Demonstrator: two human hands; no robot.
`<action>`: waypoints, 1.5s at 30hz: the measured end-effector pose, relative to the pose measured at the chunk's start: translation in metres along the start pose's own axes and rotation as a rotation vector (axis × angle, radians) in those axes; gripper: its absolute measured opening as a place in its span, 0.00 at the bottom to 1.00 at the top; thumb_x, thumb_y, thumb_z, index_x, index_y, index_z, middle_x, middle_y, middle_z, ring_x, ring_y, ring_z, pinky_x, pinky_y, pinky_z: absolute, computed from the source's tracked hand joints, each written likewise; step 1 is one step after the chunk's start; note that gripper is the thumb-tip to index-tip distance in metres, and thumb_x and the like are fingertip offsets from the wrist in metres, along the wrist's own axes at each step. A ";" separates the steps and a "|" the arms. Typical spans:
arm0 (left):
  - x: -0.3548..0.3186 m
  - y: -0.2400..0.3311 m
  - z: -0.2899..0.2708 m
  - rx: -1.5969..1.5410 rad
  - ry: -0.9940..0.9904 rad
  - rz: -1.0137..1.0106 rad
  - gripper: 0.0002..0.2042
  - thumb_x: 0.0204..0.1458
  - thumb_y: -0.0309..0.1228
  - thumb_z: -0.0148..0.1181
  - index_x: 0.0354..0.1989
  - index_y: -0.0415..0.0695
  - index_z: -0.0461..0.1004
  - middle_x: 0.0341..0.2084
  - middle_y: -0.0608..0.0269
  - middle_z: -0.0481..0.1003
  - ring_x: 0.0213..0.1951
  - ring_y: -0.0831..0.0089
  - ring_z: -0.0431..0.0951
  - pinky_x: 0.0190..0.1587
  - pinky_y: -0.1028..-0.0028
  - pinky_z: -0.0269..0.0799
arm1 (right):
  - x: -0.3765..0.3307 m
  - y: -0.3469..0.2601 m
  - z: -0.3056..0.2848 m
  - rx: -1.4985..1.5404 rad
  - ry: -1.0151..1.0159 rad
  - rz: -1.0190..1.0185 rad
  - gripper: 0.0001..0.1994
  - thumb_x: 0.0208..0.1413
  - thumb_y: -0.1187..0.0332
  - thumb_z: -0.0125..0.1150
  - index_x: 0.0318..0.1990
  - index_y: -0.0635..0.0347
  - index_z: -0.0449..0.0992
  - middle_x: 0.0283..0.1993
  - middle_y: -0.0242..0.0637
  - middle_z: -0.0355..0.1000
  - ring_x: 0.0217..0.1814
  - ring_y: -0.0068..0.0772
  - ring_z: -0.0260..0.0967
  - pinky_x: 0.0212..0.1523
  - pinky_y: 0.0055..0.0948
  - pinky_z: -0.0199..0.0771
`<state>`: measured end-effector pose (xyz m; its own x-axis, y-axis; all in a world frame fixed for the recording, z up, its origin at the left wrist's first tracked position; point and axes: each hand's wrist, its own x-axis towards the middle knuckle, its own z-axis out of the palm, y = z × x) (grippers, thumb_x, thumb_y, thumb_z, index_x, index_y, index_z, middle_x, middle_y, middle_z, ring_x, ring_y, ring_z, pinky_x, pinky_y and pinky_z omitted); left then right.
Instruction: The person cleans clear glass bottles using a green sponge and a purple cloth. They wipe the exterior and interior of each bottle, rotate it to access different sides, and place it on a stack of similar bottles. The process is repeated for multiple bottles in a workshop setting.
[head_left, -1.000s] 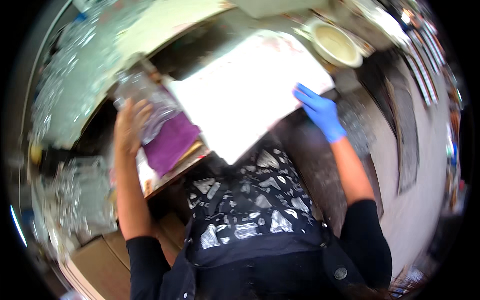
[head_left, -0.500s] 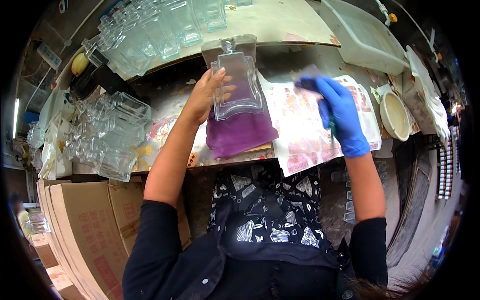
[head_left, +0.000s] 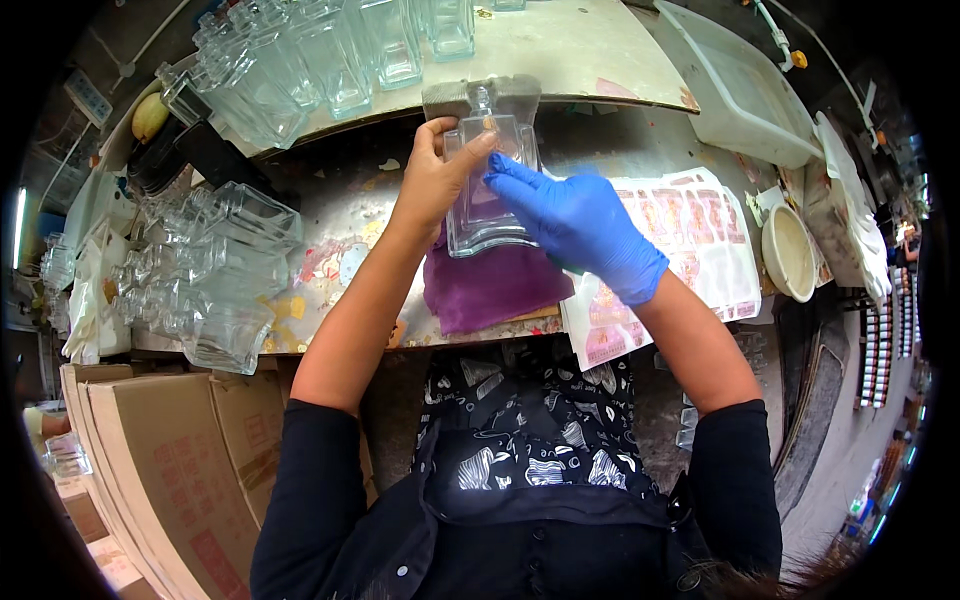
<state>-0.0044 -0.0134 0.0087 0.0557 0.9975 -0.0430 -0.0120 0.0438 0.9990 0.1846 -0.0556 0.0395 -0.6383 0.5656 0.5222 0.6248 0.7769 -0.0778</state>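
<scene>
My bare left hand (head_left: 436,180) grips the upper left side of a clear glass bottle (head_left: 483,232), its thumb across the front face. The flat, rectangular bottle leans back with its neck away from me. Its base rests by a folded purple cloth (head_left: 495,292), and a grey block (head_left: 447,98) stands behind its neck. My blue-gloved right hand (head_left: 585,225) is closed, its fingertips pressed together against the bottle's front near my left thumb. A bit of green shows under the glove; what the fingers hold is hidden. Printed pink-and-white sheets (head_left: 690,220) lie beside the right hand.
Several clear bottles (head_left: 340,60) stand on the raised shelf ahead, and more bottles (head_left: 235,255) lie at the table's left. Cardboard boxes (head_left: 165,460) stand below left. On the right are a translucent tub (head_left: 745,95) and a cream bowl (head_left: 790,255).
My right hand has moved left from above the printed sheets to the bottle's face, and the small translucent piece at its fingertips no longer shows. My left hand has shifted higher on the bottle.
</scene>
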 end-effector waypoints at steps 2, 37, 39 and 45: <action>0.010 -0.014 -0.001 0.037 0.025 0.027 0.36 0.50 0.40 0.67 0.60 0.34 0.55 0.50 0.49 0.66 0.51 0.67 0.71 0.51 0.69 0.70 | -0.005 -0.006 0.007 -0.022 0.010 0.042 0.18 0.52 0.72 0.56 0.52 0.51 0.72 0.58 0.33 0.70 0.16 0.37 0.68 0.16 0.31 0.68; -0.038 -0.012 -0.029 -0.135 -0.330 -0.101 0.43 0.47 0.31 0.67 0.68 0.35 0.45 0.58 0.46 0.64 0.59 0.62 0.67 0.60 0.68 0.64 | -0.026 0.010 0.019 0.830 -0.249 1.013 0.33 0.48 0.37 0.61 0.36 0.68 0.78 0.29 0.37 0.73 0.32 0.26 0.68 0.38 0.27 0.69; -0.038 -0.014 -0.029 -0.128 -0.328 -0.097 0.43 0.47 0.31 0.67 0.68 0.35 0.45 0.58 0.46 0.64 0.59 0.62 0.67 0.60 0.67 0.64 | -0.027 0.009 0.021 0.838 -0.232 1.018 0.33 0.48 0.37 0.61 0.36 0.67 0.78 0.29 0.36 0.72 0.32 0.25 0.68 0.38 0.27 0.69; -0.037 -0.009 -0.031 -0.133 -0.340 -0.126 0.44 0.47 0.32 0.67 0.68 0.36 0.45 0.58 0.45 0.63 0.59 0.61 0.66 0.59 0.66 0.64 | -0.026 0.010 0.022 0.772 -0.202 0.998 0.31 0.49 0.40 0.61 0.36 0.67 0.77 0.29 0.36 0.72 0.31 0.25 0.67 0.36 0.27 0.69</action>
<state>-0.0376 -0.0487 0.0009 0.3929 0.9096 -0.1353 -0.1126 0.1937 0.9746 0.1972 -0.0566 0.0067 -0.1444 0.9730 -0.1801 0.4914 -0.0875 -0.8666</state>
